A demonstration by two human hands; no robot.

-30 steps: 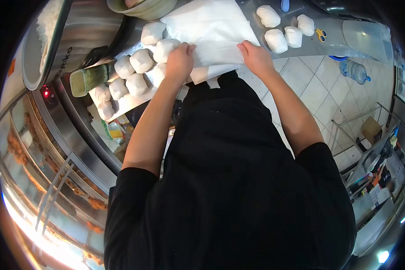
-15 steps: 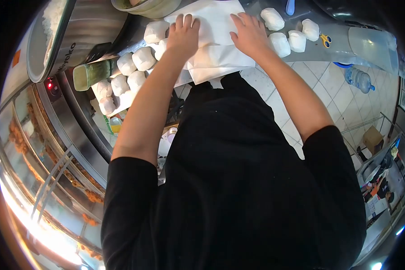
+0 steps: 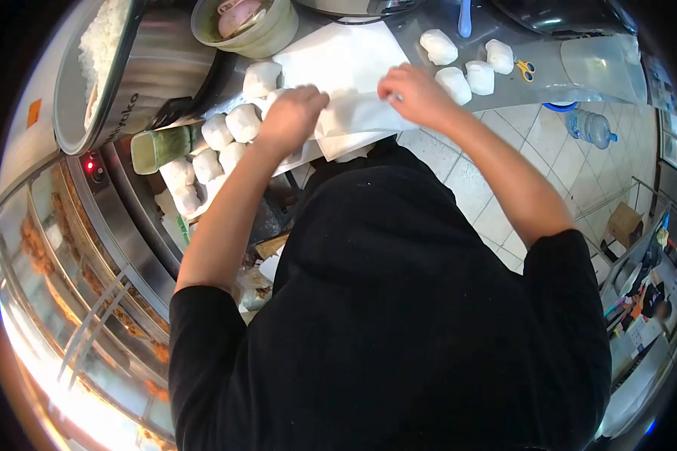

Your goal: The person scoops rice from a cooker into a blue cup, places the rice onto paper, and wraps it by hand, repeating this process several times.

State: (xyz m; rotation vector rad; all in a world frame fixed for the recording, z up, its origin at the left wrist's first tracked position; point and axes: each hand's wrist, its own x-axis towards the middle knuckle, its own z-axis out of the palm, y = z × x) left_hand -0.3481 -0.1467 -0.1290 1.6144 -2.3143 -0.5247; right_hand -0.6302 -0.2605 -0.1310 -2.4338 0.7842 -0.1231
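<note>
In front of me on the steel counter lies a sheet of white wrapping paper (image 3: pixel 346 56), its near part folded over in a band. My left hand (image 3: pixel 293 114) has its fingers curled in at the left end of this fold. At the right end my right hand (image 3: pixel 415 94) pinches the paper between thumb and fingers. Whatever lies under the fold is hidden. Close to my left hand sits a white paper-wrapped bundle (image 3: pixel 262 79); another wrapped bundle (image 3: pixel 453 85) lies just right of my right hand.
Several more wrapped bundles (image 3: pixel 242 122) stand at left. A tub (image 3: pixel 278 34) with pinkish contents and a cooker of rice (image 3: pixel 104 45) are at the back left. Yellow scissors (image 3: pixel 526 71) and a blue handle (image 3: pixel 465 19) lie right. A water bottle (image 3: pixel 590 129) is on the floor.
Both hands were spread flat on the paper; now their fingers are curled in at its folded edge. They have come nearer to me, and the view has shifted slightly.
</note>
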